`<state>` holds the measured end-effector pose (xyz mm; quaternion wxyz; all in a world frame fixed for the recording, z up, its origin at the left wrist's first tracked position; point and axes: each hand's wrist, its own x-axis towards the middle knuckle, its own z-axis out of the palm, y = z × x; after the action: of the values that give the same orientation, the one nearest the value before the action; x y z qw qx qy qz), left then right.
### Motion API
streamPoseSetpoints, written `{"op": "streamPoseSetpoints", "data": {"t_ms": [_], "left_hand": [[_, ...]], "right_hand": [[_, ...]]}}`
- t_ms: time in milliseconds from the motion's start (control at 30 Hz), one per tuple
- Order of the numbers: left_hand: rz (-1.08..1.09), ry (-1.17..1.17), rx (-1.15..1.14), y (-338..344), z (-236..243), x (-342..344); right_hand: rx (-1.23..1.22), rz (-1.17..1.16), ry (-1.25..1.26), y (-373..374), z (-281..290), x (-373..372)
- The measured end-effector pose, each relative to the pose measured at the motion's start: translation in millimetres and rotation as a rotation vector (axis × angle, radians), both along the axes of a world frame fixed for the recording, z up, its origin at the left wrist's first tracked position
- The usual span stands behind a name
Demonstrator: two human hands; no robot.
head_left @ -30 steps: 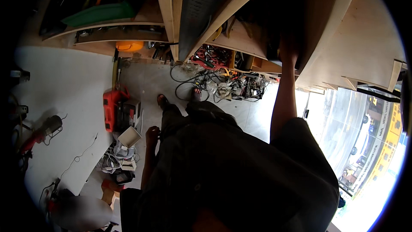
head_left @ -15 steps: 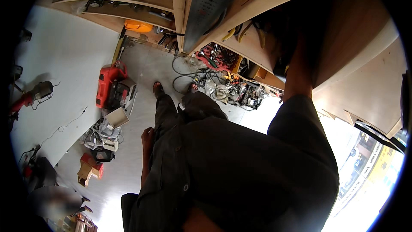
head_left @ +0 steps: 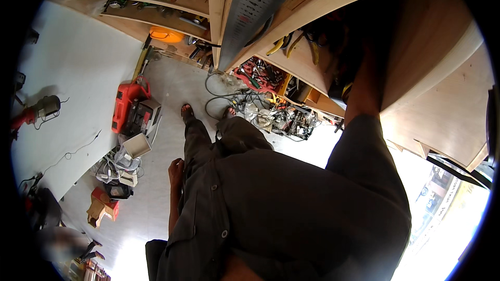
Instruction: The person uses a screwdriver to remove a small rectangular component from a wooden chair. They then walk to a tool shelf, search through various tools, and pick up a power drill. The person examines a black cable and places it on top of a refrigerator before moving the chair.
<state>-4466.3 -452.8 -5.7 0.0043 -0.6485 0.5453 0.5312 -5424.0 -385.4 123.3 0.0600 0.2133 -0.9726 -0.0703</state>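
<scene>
My left hand (head_left: 176, 173) hangs low beside my dark trousers, its fingers curled in and nothing visible in them. On the other side, my right forearm (head_left: 363, 91) reaches up into a dark wooden shelf compartment. Deep shadow hides the fingers of my right hand, so what they touch cannot be made out. Yellow-handled pliers (head_left: 315, 53) lie on the shelf board to the left of that forearm. Farther left, a long steel ruler (head_left: 250, 13) stands against the wooden upright.
Below the shelves sit a red tray of hand tools (head_left: 259, 76) and a heap of cables and parts (head_left: 284, 119). At left are a red case (head_left: 125, 106), a grey box (head_left: 137, 145) and an open carton (head_left: 102, 209). An orange case (head_left: 165, 34) rests on a lower shelf.
The view has shifted slightly, and the floor things sit a little farther left in it. My right arm stays inside the shelf; my left hand still hangs with curled fingers.
</scene>
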Motion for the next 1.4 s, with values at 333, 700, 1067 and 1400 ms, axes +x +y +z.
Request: {"op": "streamPoseSetpoints", "data": {"t_ms": [333,700,1067,1400], "left_hand": [[-0.029,-0.003,0.011,5,7,18],[-0.051,0.056,0.010,-21,7,8],[-0.062,0.073,-0.027,-36,-2,13],[-0.014,0.167,-0.027,-47,2,-1]], "right_hand": [[-0.049,0.226,0.091,3,7,-18],[-0.338,0.251,0.002,-75,98,45],[-0.839,0.227,-0.289,-74,121,78],[-1.058,0.154,-0.433,-96,62,134]]}}
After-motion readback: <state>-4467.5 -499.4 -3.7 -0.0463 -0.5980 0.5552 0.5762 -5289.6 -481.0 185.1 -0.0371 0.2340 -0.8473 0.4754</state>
